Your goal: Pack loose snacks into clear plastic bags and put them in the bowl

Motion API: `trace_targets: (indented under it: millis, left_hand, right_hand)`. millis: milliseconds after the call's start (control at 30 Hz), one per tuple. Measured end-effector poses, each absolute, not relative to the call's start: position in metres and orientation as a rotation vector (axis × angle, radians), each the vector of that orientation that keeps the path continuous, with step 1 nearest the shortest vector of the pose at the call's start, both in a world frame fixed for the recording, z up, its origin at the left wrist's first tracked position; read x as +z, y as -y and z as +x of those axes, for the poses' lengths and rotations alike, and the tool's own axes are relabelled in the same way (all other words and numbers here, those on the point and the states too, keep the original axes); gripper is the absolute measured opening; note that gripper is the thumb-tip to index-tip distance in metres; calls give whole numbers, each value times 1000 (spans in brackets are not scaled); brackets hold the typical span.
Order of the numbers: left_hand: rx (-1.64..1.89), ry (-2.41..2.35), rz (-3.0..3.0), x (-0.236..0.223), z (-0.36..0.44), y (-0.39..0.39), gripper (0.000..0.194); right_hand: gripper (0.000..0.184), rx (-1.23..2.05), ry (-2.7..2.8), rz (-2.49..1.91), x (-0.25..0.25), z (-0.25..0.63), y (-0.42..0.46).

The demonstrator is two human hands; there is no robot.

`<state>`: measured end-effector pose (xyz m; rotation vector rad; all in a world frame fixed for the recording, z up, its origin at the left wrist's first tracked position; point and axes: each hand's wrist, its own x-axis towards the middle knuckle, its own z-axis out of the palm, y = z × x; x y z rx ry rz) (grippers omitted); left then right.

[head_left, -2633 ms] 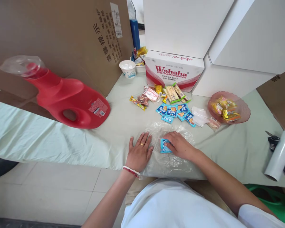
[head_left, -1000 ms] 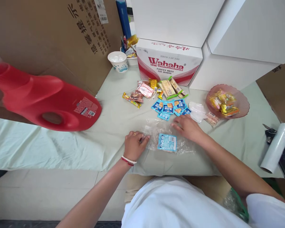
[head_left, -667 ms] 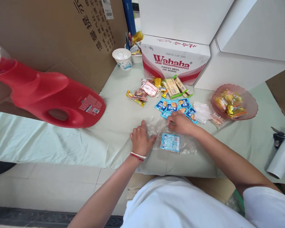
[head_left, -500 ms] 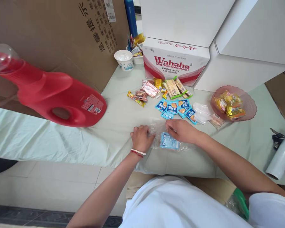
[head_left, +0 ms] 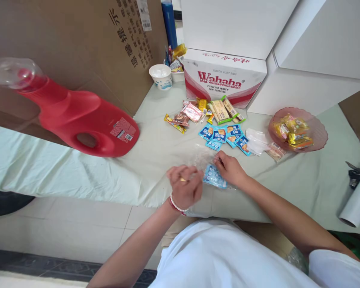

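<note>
A blue snack packet (head_left: 213,177) lies on the cloth-covered table near its front edge, with crinkled clear plastic film (head_left: 204,155) around and beyond it. My right hand (head_left: 230,170) pinches an edge of the film between thumb and fingers, just above the packet. To the left, my left hand (head_left: 186,185) is lifted a little, its fingers curled and smeared by motion. Whether it holds any film cannot be made out. Just beyond the hands several blue biscuit packets (head_left: 219,134) lie in a cluster, beside white folded tissues (head_left: 256,141).
A large red jug (head_left: 91,120) stands at the left. Wrapped snacks (head_left: 181,119) lie before the Wahaha carton (head_left: 223,80). On the right are a pink bowl (head_left: 319,132) of yellow packets, a plastic roll (head_left: 357,198) and scissors (head_left: 355,173).
My left hand has risen off the table and moved slightly right, towards the packet. My right hand has turned, its fingertips now pinching the film's edge. The view has shifted slightly.
</note>
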<state>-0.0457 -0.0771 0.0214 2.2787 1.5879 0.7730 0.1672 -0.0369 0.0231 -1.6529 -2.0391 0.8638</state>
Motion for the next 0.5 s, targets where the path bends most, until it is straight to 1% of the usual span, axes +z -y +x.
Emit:
trace_targets:
  millis: [67,100,167,267,367,433,467,500]
  left_hand:
    - [611,-1324,2421,22,-40,80,28]
    - [541,-1287,2444,21,-37,78,31]
    - [442,-1348,2443,20,-29,73,35]
    - [377,-1431,2438,20,-20,66,34]
    - [416,-1497,2384,17,-16,66,25]
    - [532,-1653,2233,11,-16,68,15]
    - [613,-1754,2124,8,-18,68,18]
    - [691,-1840,2012,3,-20,67,29]
  right_hand:
    - [14,895,2009,-1623,24,168,32]
    - [14,901,1991,-1608,26,170,30]
    - [15,878,1962,-1580,30,172,28]
    - [15,768,2031,-1489,35,173,34]
    - [23,657,2275,-1349,33,173,50]
    - [29,593,2411,-1282,26,174,63]
    - [32,572,2452,-1252,22,174,69]
    - [35,562,2483,-1221,18,175,74]
